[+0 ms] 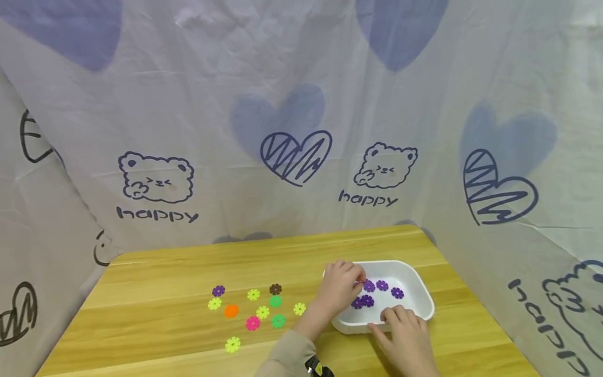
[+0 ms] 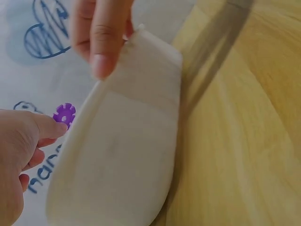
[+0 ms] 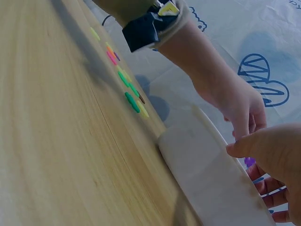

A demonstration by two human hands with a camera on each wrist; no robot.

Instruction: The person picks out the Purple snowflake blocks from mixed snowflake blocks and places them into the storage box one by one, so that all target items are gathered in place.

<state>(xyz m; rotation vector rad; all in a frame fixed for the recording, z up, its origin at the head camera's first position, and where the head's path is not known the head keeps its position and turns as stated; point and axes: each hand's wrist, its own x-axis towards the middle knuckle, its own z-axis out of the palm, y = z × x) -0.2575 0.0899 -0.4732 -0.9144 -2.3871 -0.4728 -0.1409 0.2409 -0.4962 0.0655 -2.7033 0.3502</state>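
My left hand (image 1: pixel 340 287) reaches over the left side of a white plastic tray (image 1: pixel 418 293). Between its thumb and finger it pinches a purple notched plastic disc (image 2: pixel 65 115), best seen in the left wrist view. Several more purple discs (image 1: pixel 382 285) lie on the tray floor, partly hidden behind the left hand. At the tray's near edge my right hand (image 1: pixel 409 337) grips the rim, thumb outside and fingers over the inner side, as the right wrist view shows.
Left of the tray, loose discs lie scattered on the wooden table (image 1: pixel 155 298): yellow-green (image 1: pixel 233 344), green (image 1: pixel 278 321), pink (image 1: pixel 253 323), orange (image 1: pixel 231 311), brown (image 1: pixel 275 289) and purple (image 1: pixel 219 290). A printed cloth (image 1: pixel 212 131) hangs behind and beside the table.
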